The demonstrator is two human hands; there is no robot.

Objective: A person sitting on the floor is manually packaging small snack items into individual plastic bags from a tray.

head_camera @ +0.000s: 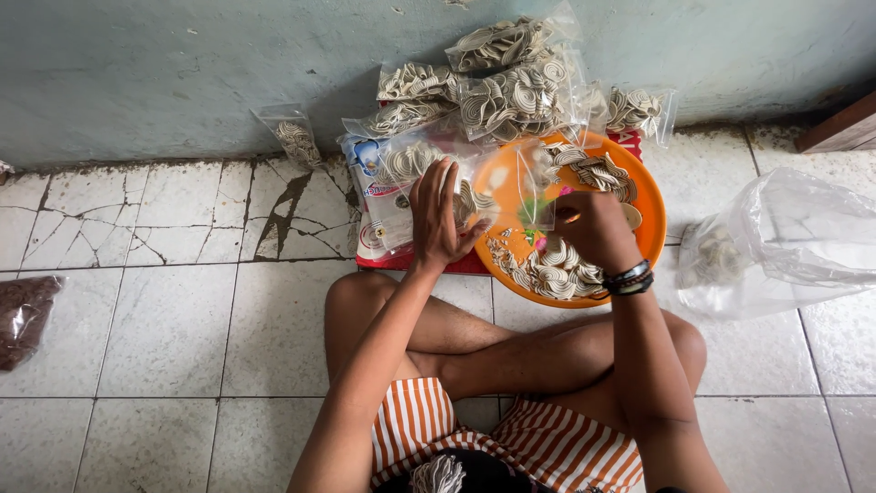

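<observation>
I sit cross-legged on a tiled floor. My left hand [436, 217] grips the side of a small clear plastic bag [511, 187] partly filled with pale spiral crackers. My right hand [591, 228], with dark bracelets on the wrist, holds the bag's other side over an orange round tray [650, 219]. Loose spiral crackers [552, 267] lie in the tray below the bag.
Several filled clear bags of crackers [511, 87] are stacked against the pale blue wall. One small bag [294, 137] leans alone to the left. A large clear plastic sack [785, 242] sits at right. A bag of dark brown contents [23, 315] lies at far left.
</observation>
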